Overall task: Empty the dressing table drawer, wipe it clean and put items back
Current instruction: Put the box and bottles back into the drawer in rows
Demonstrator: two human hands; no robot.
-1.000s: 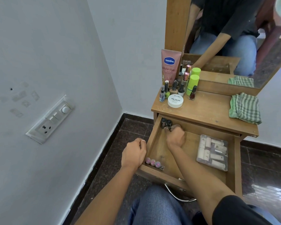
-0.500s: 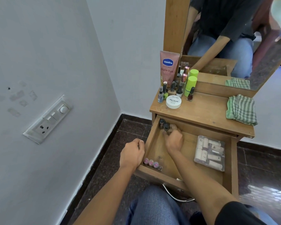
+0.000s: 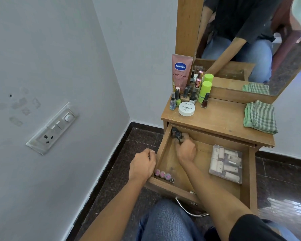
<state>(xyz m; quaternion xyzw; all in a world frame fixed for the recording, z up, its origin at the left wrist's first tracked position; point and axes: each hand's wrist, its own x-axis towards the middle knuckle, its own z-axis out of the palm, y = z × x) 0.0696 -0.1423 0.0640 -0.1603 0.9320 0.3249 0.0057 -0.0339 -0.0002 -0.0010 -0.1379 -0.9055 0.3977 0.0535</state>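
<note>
The wooden drawer (image 3: pixel 169 188) of the dressing table is pulled out. My right hand (image 3: pixel 185 149) reaches into its back left corner, fingers curled around small dark bottles (image 3: pixel 175 132). My left hand (image 3: pixel 142 165) grips the drawer's left side wall. Three small pink-capped bottles (image 3: pixel 162 174) stand in the front left corner. A clear plastic box (image 3: pixel 226 163) of pale tubes lies on the right of the drawer floor. A green checked cloth (image 3: pixel 259 117) lies folded on the right of the tabletop (image 3: pixel 219 119).
A Vaseline tube (image 3: pixel 181 72), a white nail polish jar (image 3: pixel 186 108), a green bottle (image 3: pixel 205 91) and several small bottles crowd the tabletop's back left. A mirror (image 3: pixel 250 40) stands behind. The wall with a switchboard (image 3: pixel 53 127) is close on the left.
My right hand has shifted slightly deeper into the back left corner, its fingers closing on the dark bottles. My left hand stays on the drawer side.
</note>
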